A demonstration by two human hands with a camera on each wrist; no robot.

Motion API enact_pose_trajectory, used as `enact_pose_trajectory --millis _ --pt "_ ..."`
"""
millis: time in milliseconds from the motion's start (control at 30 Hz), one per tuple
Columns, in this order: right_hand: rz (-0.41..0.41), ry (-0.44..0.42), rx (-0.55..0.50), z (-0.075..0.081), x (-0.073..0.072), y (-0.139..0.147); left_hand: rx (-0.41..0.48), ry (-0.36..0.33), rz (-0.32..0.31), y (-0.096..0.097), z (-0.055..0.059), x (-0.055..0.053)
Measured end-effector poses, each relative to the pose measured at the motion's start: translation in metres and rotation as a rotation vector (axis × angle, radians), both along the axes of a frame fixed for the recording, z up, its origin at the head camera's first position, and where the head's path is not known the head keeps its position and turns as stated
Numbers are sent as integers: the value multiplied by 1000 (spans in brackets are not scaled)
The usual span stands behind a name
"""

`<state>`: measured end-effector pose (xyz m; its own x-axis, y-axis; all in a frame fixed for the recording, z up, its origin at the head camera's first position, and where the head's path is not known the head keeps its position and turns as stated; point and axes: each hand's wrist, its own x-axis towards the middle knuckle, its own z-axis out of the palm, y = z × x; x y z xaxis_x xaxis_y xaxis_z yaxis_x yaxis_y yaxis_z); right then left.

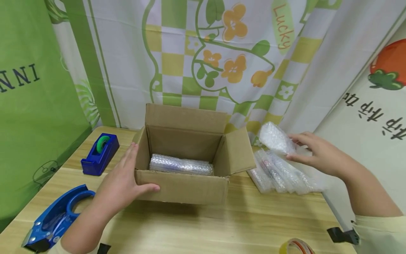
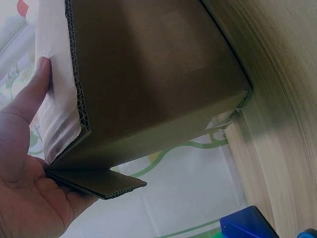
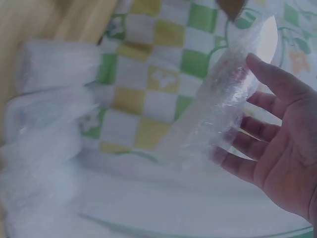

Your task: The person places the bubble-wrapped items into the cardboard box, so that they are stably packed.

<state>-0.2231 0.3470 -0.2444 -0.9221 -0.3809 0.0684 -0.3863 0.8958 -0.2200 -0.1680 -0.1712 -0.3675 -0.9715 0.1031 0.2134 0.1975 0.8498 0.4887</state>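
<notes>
An open cardboard box (image 1: 187,188) stands on the table with its flaps spread. My left hand (image 1: 122,183) grips its front left corner, the thumb over the front flap (image 2: 59,94) and the fingers behind the side flap (image 2: 96,182). Inside the box lies a long bubble-wrapped bundle (image 1: 180,165). To the right of the box, my right hand (image 1: 320,155) pinches a bubble-wrapped package (image 1: 274,138) between thumb and fingers. In the right wrist view this package (image 3: 213,99) is held up, tilted. Several more bubble-wrapped packages (image 1: 279,173) lie in a row beneath it.
A blue tape dispenser (image 1: 100,155) with green tape stands left of the box. Nearer, a blue packing tape gun (image 1: 57,217) lies beside my left forearm. A tape roll (image 1: 296,244) sits at the front edge of view. A patterned curtain (image 1: 190,53) hangs behind the table.
</notes>
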Motion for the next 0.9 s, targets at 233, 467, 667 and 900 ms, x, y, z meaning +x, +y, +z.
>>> enact_pose_trajectory --millis 233,467,667,900 --pt "76 134 -53 20 -13 -41 -4 -1 -1 -1 1 0" --pt "142 237 -80 33 -21 -91 -3 12 -8 0 -1 -1" --pt "199 266 -45 37 -29 -132 -4 7 -4 1 0 -1" --pt "258 269 -36 31 -35 -166 -5 9 -5 1 0 0"
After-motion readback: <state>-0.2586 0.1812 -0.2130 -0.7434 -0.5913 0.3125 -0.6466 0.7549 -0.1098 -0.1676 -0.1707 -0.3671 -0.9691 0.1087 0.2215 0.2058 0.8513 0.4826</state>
